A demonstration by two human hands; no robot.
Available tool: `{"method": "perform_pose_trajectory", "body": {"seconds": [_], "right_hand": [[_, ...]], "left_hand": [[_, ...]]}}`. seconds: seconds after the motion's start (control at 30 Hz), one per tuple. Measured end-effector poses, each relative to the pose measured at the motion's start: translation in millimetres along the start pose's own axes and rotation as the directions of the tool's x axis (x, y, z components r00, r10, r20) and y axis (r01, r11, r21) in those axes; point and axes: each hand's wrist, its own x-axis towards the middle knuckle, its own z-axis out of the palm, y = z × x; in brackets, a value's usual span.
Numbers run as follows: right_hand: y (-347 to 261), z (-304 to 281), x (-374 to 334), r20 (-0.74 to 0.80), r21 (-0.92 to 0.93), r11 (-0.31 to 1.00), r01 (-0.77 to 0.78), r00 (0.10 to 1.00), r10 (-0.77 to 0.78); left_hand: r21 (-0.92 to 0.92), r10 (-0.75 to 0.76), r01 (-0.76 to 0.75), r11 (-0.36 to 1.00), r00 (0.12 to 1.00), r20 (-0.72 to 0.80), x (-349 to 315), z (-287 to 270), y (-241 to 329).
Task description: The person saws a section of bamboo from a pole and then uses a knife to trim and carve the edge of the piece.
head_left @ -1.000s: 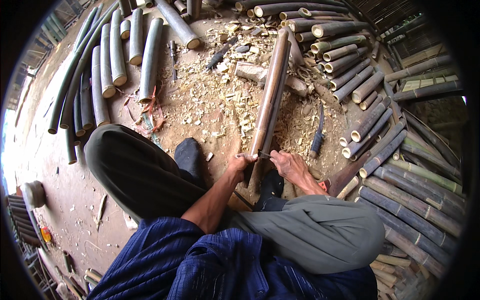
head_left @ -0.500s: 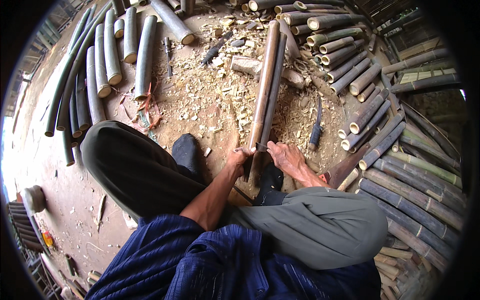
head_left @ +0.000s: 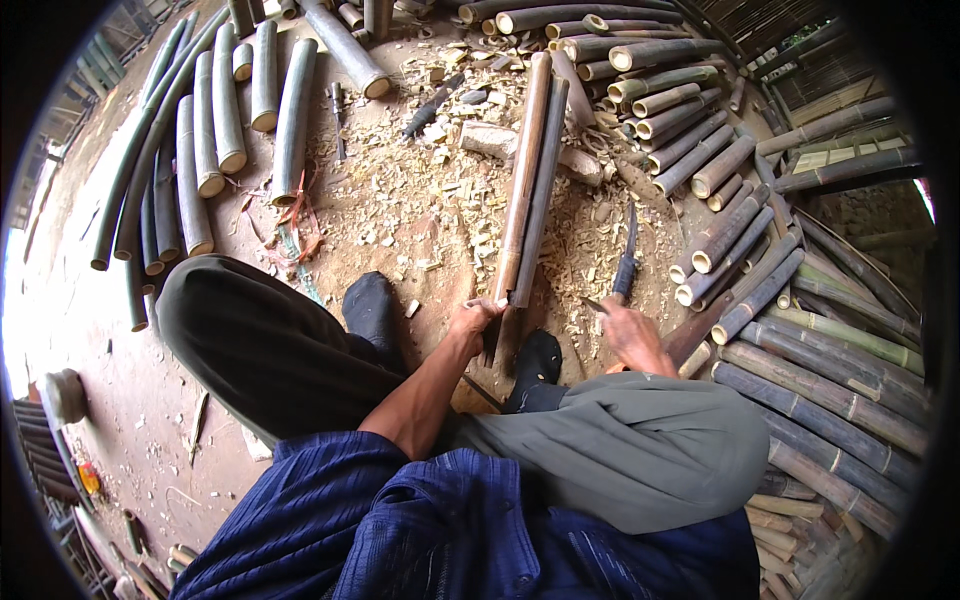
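Two long bamboo poles lie side by side in front of me, a brown one (head_left: 522,185) and a darker one (head_left: 543,195). Their far part rests across a short log (head_left: 490,138) on the ground. My left hand (head_left: 476,324) is closed around the near end of the brown pole, where a dark slot or cut shows. Off to the right, apart from the poles, my right hand (head_left: 634,338) is closed and slightly blurred, with a small dark blade (head_left: 594,304) sticking out to its left. Just beyond it a knife with a dark wrapped handle (head_left: 626,272) lies among shavings.
Cut bamboo lengths are stacked along the right (head_left: 745,235) and stand in a row at the left (head_left: 230,120). Wood shavings (head_left: 420,200) cover the ground ahead. Another wrapped-handle tool (head_left: 432,107) and a thin chisel-like tool (head_left: 338,118) lie farther off. My socked feet (head_left: 541,360) flank the poles.
My right hand has drawn away from the poles' near end to the right, taking the small blade with it. My left hand keeps its grip in nearly the same place.
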Motion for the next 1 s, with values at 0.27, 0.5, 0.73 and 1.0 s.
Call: {"method": "perform_pose_trajectory", "body": {"seconds": [0.27, 0.5, 0.73, 1.0], "right_hand": [[-29.2, 35.3, 55.2, -0.281, 0.204, 0.931, 0.302, 0.929, -0.239], [-23.2, -23.3, 121.9, -0.268, 0.124, 0.970, 0.210, 0.948, -0.171], [-17.0, -51.7, 170.6, -0.419, -0.004, 0.920, 0.392, 0.835, -0.357], [-12.9, -67.7, 167.9, -0.496, 0.185, 0.907, 0.379, 0.833, -0.247]], "left_hand": [[-0.002, 0.081, -0.081, 0.997, 0.996, -0.021, -7.7, 11.7, -3.0], [0.000, 0.105, -0.105, 0.994, 0.991, 0.078, 7.8, -11.9, -8.1], [0.028, 0.057, -0.055, 0.998, 0.997, -0.051, -20.6, 11.8, 0.5], [0.087, 0.036, -0.037, 0.996, 0.999, 0.015, -31.4, 8.1, 18.4]]}}
